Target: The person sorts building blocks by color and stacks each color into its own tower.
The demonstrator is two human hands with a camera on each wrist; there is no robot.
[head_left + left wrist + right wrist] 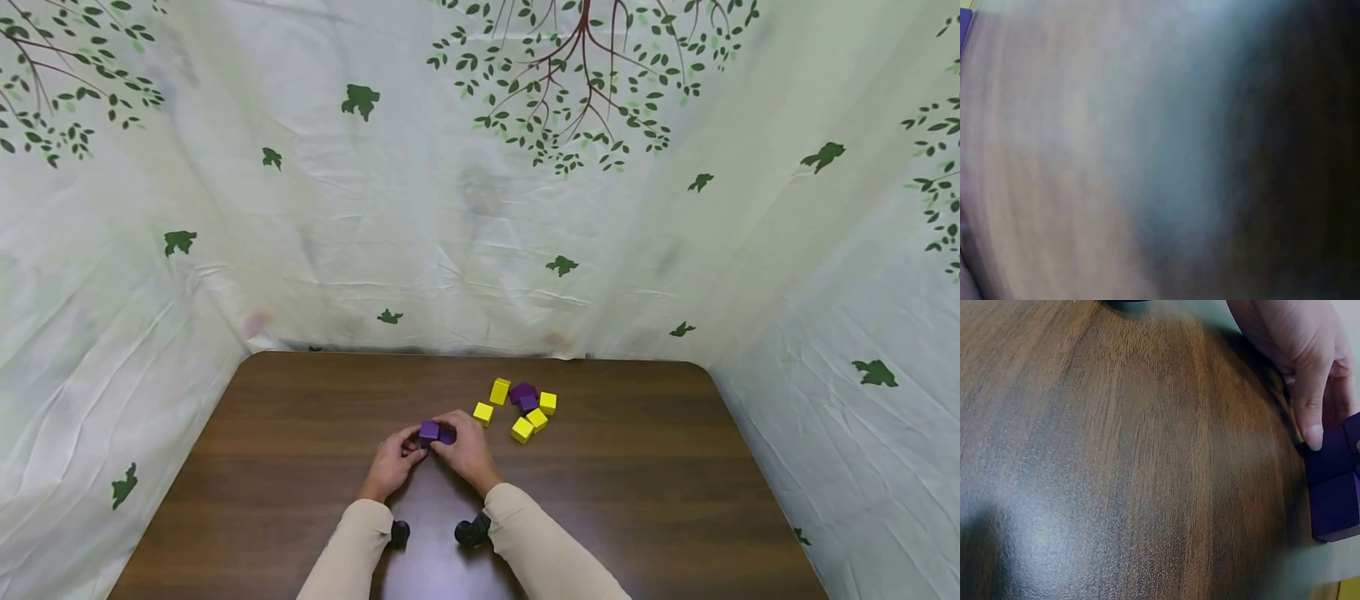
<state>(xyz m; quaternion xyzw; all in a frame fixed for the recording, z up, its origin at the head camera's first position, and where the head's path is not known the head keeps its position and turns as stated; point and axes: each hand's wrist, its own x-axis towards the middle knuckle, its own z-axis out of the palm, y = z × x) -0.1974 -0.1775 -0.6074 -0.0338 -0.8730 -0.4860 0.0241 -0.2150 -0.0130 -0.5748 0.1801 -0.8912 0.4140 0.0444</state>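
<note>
Purple cubes [429,431] sit close together between my two hands, near the middle of the table. My left hand [392,467] holds them from the left, thumb on the near side. From the right, my right hand [468,450] pinches a purple cube, its index finger on the far side and thumb on the near side. In the right wrist view the left thumb presses on a purple cube [1329,453], with another purple cube [1336,505] flush against it. The left wrist view is mostly blurred; a purple edge [964,31] shows at its upper left.
Beyond the right hand lies a loose group of several yellow cubes [522,430] and purple cubes [528,404]. One yellow cube [483,413] lies right beside the right hand's fingers. The brown table [300,417] meets a leaf-patterned cloth [337,250] at its back edge.
</note>
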